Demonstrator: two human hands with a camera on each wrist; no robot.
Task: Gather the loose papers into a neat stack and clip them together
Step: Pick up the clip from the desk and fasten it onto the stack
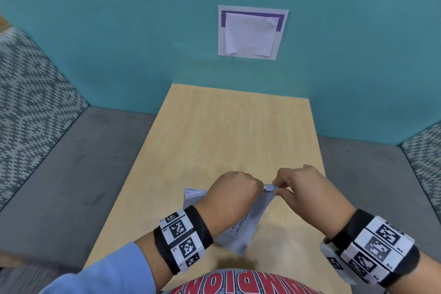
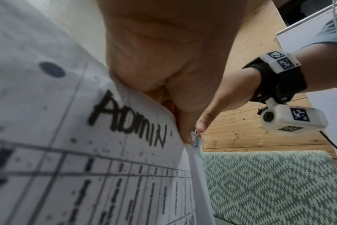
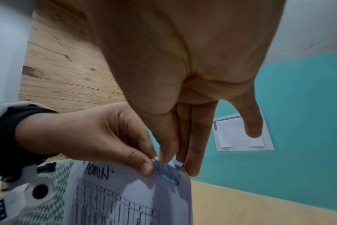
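Note:
A stack of white printed papers [image 1: 241, 229] marked "ADMIN" [image 2: 129, 117] is held up above the wooden table [image 1: 226, 131]. My left hand [image 1: 235, 192] grips the stack near its top corner, thumb on the front sheet [image 3: 106, 197]. A small blue binder clip [image 1: 269, 188] sits on that corner [image 3: 168, 172]. My right hand [image 1: 290, 186] pinches the clip's wire handles, with the little finger sticking out. In the left wrist view the clip [image 2: 197, 140] shows at the paper's edge under a right fingertip.
A teal partition [image 1: 143, 31] stands behind the table with a white sheet taped on it [image 1: 251, 33]. Grey bench seats [image 1: 71, 174] with patterned cushions [image 1: 31, 93] flank the table on both sides.

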